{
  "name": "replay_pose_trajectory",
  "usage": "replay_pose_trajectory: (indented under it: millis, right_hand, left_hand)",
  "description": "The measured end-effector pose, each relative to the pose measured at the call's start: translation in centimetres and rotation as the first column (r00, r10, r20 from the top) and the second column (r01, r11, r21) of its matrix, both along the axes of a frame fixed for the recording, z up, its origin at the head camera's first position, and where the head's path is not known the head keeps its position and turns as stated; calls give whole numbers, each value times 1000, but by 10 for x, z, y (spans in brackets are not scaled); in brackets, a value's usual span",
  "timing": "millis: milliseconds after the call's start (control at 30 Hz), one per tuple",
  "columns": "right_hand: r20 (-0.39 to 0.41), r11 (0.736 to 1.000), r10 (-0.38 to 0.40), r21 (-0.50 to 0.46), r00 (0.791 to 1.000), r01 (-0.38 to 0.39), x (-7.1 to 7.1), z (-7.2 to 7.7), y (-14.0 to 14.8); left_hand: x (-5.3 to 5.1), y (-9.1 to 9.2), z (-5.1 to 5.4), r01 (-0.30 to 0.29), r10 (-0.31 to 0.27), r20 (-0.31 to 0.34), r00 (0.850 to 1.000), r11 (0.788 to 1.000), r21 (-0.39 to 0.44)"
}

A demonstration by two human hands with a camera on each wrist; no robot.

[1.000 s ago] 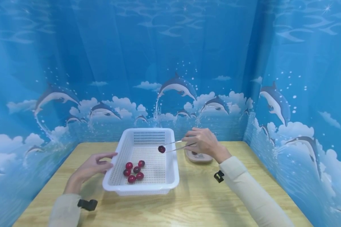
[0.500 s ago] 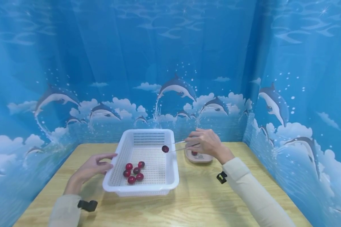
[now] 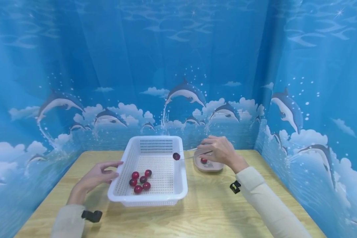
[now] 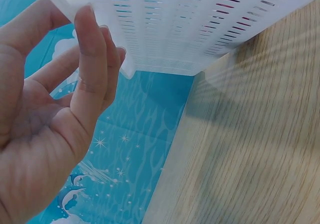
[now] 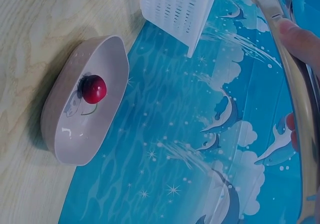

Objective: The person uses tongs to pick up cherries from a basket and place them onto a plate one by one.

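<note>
At the left long side of a white perforated basket (image 3: 163, 173), the left hand (image 3: 96, 176) grips the rim; its fingertips touch the wall in the left wrist view. Metal tongs (image 5: 300, 96) are in the right hand (image 3: 220, 150), their tips pointing left. Between those tips a dark red cherry (image 3: 176, 156) hangs over the basket's right side. Several red cherries (image 3: 138, 189) lie inside, toward its near left part. Beneath the right hand stands a small pale dish (image 5: 102, 124) with one cherry (image 5: 94, 89) visible in it.
Both basket and dish stand on a light wooden table (image 3: 208, 211). Blue curtains (image 3: 154, 49) printed with dolphins rise behind the table and along its sides. The dish is just right of the basket, near the table's back edge.
The right hand, with tongs and cherry, has moved slightly right. More of the cherry in the dish shows. The left hand and the basket have kept their places.
</note>
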State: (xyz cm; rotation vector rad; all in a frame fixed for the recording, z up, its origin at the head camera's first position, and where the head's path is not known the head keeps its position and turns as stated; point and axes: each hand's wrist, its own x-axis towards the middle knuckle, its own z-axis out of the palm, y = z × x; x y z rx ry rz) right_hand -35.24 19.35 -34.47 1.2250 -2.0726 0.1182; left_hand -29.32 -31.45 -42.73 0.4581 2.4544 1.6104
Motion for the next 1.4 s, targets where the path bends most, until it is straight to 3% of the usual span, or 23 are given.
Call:
replay_pose_trajectory:
  millis: [200, 600, 1400]
  right_hand:
    - [-7, 999, -40, 20, 999, 40, 0, 1, 7]
    - [-71, 999, -15, 31, 997, 18, -4, 1, 24]
    - [-60, 997, -77, 14, 995, 78, -11, -7, 57]
  left_hand:
    - [0, 0, 0, 9, -9, 7, 1000, 1000, 12]
    - [0, 1, 1, -4, 4, 11, 1000, 1000, 10]
    - [-1, 1, 1, -6, 6, 5, 1000, 1000, 4]
